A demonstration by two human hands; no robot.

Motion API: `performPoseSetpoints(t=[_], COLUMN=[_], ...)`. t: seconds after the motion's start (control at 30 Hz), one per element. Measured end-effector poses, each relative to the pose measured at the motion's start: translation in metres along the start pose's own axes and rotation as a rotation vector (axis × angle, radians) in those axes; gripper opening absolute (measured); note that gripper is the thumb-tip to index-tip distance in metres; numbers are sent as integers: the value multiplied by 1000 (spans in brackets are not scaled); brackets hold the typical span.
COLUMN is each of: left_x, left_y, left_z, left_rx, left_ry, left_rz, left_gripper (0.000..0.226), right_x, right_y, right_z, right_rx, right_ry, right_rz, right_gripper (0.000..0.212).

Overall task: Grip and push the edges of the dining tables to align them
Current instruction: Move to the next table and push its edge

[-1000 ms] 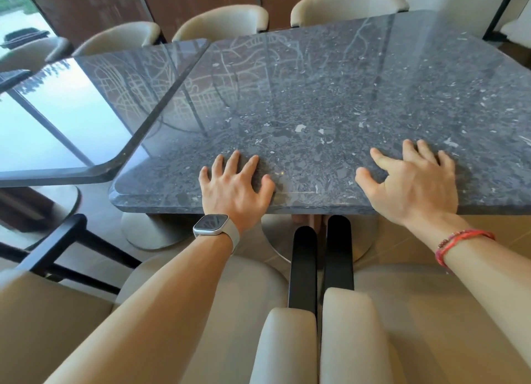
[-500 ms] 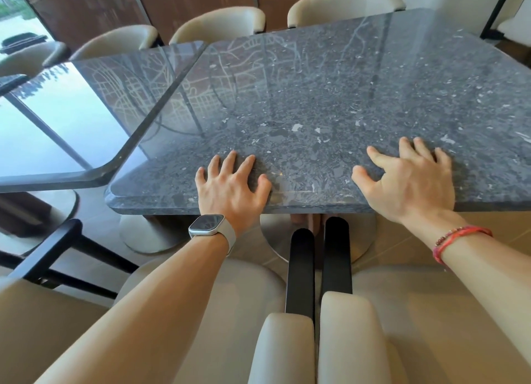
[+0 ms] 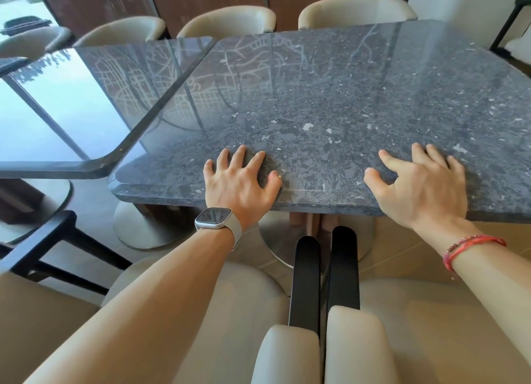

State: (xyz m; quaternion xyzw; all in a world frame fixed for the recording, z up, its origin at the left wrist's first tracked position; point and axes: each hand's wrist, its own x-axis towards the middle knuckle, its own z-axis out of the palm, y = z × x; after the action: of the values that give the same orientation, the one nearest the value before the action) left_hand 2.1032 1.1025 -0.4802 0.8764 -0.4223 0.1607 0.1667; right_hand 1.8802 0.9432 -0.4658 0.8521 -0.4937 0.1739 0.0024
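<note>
Head view: left hand [image 3: 238,182], right hand [image 3: 425,188] splayed on table [image 3: 316,96] near edge

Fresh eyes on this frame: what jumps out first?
The left hand and right hand lie spread flat on the near edge of the dark grey speckled stone dining table, mid-frame. To its left a glossy dark reflective dining table sits alongside, its near edge set further back.
</note>
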Motion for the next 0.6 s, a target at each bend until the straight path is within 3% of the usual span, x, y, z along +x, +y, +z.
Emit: performPoseSetpoints(t=[0.6], left_x=[23], left_y=[0], left_z=[9], left_rx=[-9], left_ry=[9], left_rz=[8], left_gripper=[66], right_x=[23], right_y=[-3], right_z=[6], right_rx=[22], right_ry=[12], right_rz=[5], right_gripper=[73])
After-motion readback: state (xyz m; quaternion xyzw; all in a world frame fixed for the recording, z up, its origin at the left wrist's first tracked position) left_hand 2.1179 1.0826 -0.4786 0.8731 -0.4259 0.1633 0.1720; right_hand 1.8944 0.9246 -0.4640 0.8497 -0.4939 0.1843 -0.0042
